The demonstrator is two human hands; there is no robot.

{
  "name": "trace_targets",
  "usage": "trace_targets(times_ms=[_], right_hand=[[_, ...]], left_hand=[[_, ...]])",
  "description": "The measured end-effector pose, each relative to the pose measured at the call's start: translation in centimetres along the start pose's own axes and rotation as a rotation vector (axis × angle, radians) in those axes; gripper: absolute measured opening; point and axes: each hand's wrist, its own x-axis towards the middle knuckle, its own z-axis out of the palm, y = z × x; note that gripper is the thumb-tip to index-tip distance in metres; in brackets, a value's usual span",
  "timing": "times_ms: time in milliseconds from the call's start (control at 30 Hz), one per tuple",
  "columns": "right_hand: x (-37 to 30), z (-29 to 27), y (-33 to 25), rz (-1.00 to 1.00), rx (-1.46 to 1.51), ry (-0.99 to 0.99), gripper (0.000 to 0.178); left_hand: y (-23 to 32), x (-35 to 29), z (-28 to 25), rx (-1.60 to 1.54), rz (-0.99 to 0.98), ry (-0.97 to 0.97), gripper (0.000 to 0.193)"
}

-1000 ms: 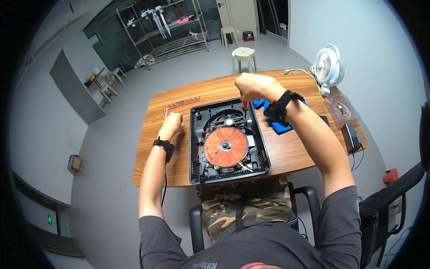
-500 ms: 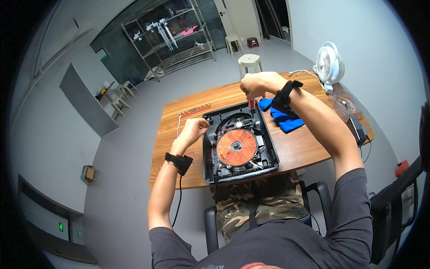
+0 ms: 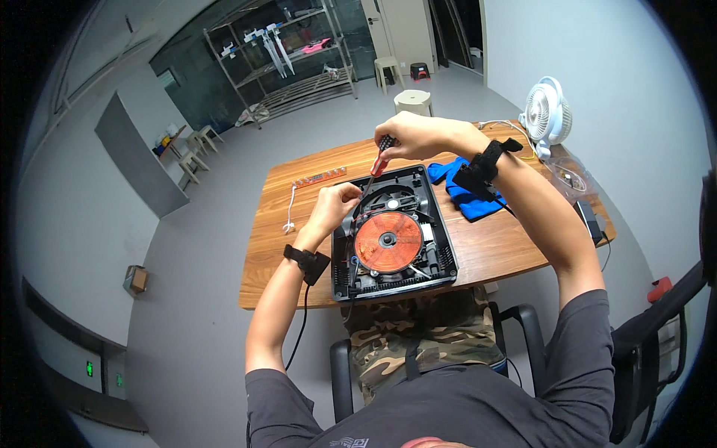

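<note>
An opened induction cooker lies on the table in front of me, its black casing around a round copper coil. My right hand grips a screwdriver with a red and black handle, above the casing's far part. The shaft slants down and leftward. My left hand is closed in a pinch over the casing's far left, with its fingertips close to the screwdriver's tip. What those fingers hold, if anything, is too small to make out.
Right of the cooker lies a blue cloth. An orange power strip with a white cord rests at the table's far left. A white fan, a clear plastic bag and a black box stand along the right side.
My right hand has moved left with the screwdriver, which now tilts toward my left hand. My left hand has shifted slightly right and up over the casing, closer to the shaft.
</note>
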Motion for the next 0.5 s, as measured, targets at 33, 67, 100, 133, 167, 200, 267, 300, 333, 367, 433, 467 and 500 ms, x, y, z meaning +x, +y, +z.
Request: trace_targets(times_ms=[33,67,100,133,167,200,267,300,333,367,433,467,500], right_hand=[[0.0,0.1,-0.1,-0.014,0.007,0.005,0.032],[-0.1,0.1,-0.3,-0.030,0.013,0.016,0.032],[-0.1,0.3,-0.3,-0.036,0.005,0.020,0.032],[-0.1,0.4,-0.3,-0.043,-0.002,0.024,0.032],[0.0,0.6,-0.3,-0.049,-0.009,0.028,0.032],[0.0,0.8,-0.1,-0.051,-0.002,0.028,0.032],[0.1,1.0,0.2,-0.056,0.010,0.027,0.033],[0.1,1.1,0.3,-0.054,0.011,0.026,0.033],[0.2,1.2,0.4,-0.052,0.012,0.025,0.033],[0.2,1.3,0.5,-0.051,0.013,0.024,0.033],[0.3,1.4,0.5,-0.056,0.008,0.029,0.032],[0.3,1.4,0.5,-0.058,0.005,0.031,0.032],[0.3,1.4,0.4,-0.052,0.003,0.023,0.032]], left_hand=[[-0.2,0.1,0.2,-0.028,0.009,0.005,0.016],[-0.3,0.2,0.4,-0.057,0.018,0.010,0.017],[-0.5,0.3,0.5,-0.086,0.026,0.015,0.017],[-0.7,0.3,0.6,-0.077,0.032,0.006,0.017],[-0.5,0.4,0.6,-0.069,0.038,-0.004,0.017],[-0.5,0.4,0.6,-0.060,0.043,-0.014,0.017],[-0.6,0.4,0.6,-0.061,0.065,-0.027,0.016],[-0.7,0.4,0.6,-0.061,0.076,-0.032,0.015],[-0.8,0.4,0.7,-0.053,0.078,-0.036,0.015],[-0.8,0.3,0.6,-0.044,0.079,-0.039,0.015],[-0.7,0.2,0.6,-0.044,0.072,-0.043,0.015],[-0.7,0.1,0.7,-0.053,0.065,-0.043,0.015],[-0.7,0.0,0.7,-0.062,0.058,-0.044,0.015]])
